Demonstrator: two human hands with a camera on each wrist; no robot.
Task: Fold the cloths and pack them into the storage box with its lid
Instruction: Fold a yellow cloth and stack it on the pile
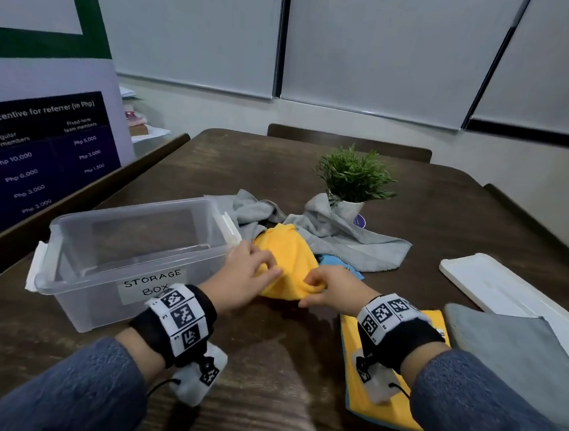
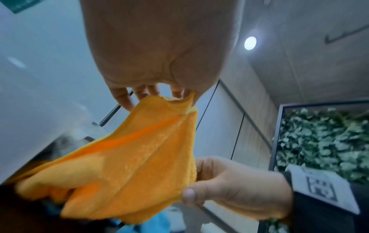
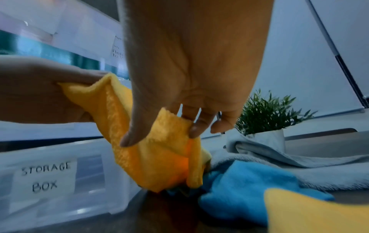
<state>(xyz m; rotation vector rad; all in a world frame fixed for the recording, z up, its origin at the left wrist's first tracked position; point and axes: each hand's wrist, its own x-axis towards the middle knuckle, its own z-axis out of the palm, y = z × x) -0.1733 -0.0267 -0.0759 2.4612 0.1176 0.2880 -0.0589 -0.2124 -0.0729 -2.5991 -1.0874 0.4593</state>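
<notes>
A crumpled yellow cloth (image 1: 289,260) hangs between both hands over the table's middle. My left hand (image 1: 254,274) pinches its left edge, seen close up in the left wrist view as the yellow cloth (image 2: 129,165) under my left hand (image 2: 169,93). My right hand (image 1: 325,287) pinches the right edge; the right wrist view shows my right hand (image 3: 159,134) on the yellow cloth (image 3: 159,157). The clear storage box (image 1: 128,256), labelled and holding nothing, stands just left. Its white lid (image 1: 510,290) lies at the right. A blue cloth (image 3: 249,186) lies under the yellow one.
Grey cloths (image 1: 343,234) lie heaped behind, against a small potted plant (image 1: 354,183). A folded yellow cloth (image 1: 377,395) and a folded grey cloth (image 1: 521,359) lie at the near right. A poster board (image 1: 40,159) leans at the left, chairs ring the dark wooden table (image 1: 263,368).
</notes>
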